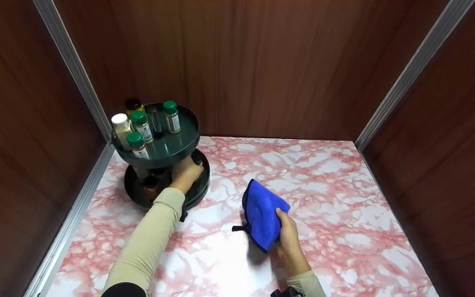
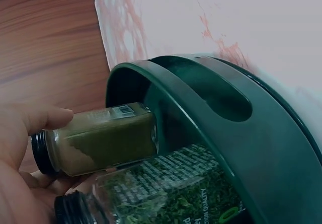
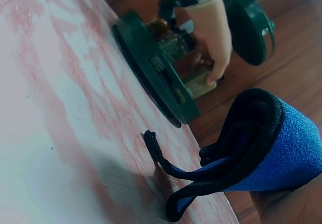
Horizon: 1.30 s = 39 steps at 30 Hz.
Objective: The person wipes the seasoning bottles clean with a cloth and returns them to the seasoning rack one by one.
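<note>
My left hand [image 1: 186,172] reaches between the tiers of a dark green two-tier turntable [image 1: 171,154]. It grips a glass spice jar [image 2: 108,138] with a black cap and greenish-brown powder, thumb on one side and fingers on the other. The jar's base is inside the lower tray's wall [image 2: 211,133]. Touching or close beside it is a jar of green dried herbs [image 2: 166,189]. Over the table's middle, my right hand [image 1: 289,235] holds a folded blue cloth [image 1: 264,210] with black edging and a black loop, the thumb on top.
The upper tray [image 1: 182,145] bears several bottles, among them green-capped jars [image 1: 136,144] and a white-capped bottle [image 1: 121,130]. A red-and-white marbled tabletop [image 1: 324,185] spreads around the turntable. Brown wood-grain panels [image 1: 241,70] stand at the back and both sides.
</note>
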Motion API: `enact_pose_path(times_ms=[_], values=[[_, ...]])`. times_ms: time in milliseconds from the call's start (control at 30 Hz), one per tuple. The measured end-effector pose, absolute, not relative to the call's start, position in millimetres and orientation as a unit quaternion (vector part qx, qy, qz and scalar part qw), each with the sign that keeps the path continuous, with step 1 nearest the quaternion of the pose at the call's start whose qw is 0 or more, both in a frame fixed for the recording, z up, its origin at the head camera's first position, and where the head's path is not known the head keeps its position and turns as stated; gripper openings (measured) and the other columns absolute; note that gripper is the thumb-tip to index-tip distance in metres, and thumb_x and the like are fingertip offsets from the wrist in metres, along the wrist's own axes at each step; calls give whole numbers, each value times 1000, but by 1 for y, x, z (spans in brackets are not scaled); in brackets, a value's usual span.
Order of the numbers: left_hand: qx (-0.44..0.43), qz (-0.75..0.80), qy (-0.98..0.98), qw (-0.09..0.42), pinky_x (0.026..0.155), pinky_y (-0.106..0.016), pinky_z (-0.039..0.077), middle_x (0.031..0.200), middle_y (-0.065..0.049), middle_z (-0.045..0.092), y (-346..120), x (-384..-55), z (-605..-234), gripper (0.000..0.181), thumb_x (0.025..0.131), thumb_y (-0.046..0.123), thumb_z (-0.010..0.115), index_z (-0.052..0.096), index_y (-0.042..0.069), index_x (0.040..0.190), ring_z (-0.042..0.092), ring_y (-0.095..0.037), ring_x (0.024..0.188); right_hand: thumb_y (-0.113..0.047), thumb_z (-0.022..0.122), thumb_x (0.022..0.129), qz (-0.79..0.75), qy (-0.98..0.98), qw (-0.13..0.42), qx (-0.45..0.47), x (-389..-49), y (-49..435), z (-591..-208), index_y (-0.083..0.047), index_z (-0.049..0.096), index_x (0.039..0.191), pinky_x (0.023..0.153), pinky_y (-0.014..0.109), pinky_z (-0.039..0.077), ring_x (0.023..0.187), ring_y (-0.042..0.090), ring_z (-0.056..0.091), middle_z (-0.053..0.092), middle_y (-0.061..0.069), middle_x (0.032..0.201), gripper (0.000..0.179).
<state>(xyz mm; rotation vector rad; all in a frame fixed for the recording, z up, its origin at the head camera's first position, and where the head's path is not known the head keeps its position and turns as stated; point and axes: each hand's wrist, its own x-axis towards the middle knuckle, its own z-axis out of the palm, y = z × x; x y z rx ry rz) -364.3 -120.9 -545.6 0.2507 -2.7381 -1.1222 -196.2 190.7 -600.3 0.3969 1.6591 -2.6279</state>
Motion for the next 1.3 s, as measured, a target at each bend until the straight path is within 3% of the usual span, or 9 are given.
enact_pose_path(times_ms=[200,533,900,1100,1300], values=[[92,-381,-918,53,104,-44,47,134,-16,62,-125,-366,-547,58,81,23,70,58,4,135,56,-33,121,-31,52,106,-839,530,5,125,-196,191,-601,9,47,138,89,36,58,97,23,72,73,10,107,52],[95,-374,-922,41,100,-45,49,129,-14,64,-126,-370,-550,54,84,26,73,59,5,132,58,-32,112,-30,53,105,-842,525,-3,125,-197,191,-601,8,53,132,88,37,59,95,23,73,75,10,104,47],[96,-346,-933,8,106,-44,46,131,-14,63,-127,-374,-550,58,87,32,76,57,5,134,57,-33,118,-28,52,105,-836,536,-6,119,-197,192,-601,8,55,127,84,36,59,92,22,72,75,10,100,43],[94,-349,-932,2,102,-44,48,122,-15,65,-128,-371,-547,53,86,30,77,58,4,128,59,-34,111,-27,52,106,-840,529,-8,116,-197,192,-601,8,54,129,86,35,59,93,21,72,75,9,101,43],[90,-350,-932,6,109,-45,44,135,-17,60,-129,-369,-545,65,83,27,80,52,2,137,54,-35,121,-27,51,106,-846,521,-9,115,-198,191,-602,9,54,129,87,37,59,94,23,73,75,11,102,43]])
